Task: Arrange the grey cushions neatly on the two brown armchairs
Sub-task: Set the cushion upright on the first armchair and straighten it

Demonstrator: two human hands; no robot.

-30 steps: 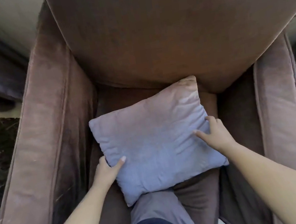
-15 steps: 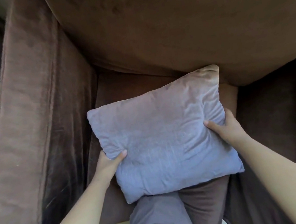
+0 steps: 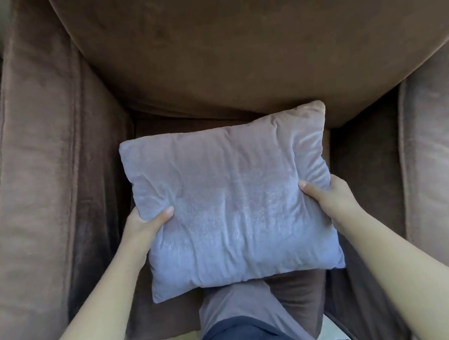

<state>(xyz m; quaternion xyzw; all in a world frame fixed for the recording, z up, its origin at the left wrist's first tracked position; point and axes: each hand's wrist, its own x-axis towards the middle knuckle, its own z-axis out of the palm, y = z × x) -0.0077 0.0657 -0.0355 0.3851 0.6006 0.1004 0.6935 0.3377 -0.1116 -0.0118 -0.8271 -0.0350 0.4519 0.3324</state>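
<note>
So, grey cushion [image 3: 234,200] lies over the seat of the brown armchair [image 3: 43,183], approx centred btw the armrests, its top right corner touching the backrest [image 3: 254,32]. On one side the left hand [image 3: 141,230] grips the cushion's left edge, thumb on top denting the fabric, other fingers tucked under & hidden. Opposite, the right hand [image 3: 329,197] grips the right edge likewise, thumb in front, rest behind. Lower edge overlaps a knee [image 3: 232,301] in grey trousers. Can't tell if the cushion rests on the seat or hangs above it.

The grey cushion [image 3: 230,198] hides fingers of the left hand [image 3: 141,227] and right hand [image 3: 330,194].
</note>
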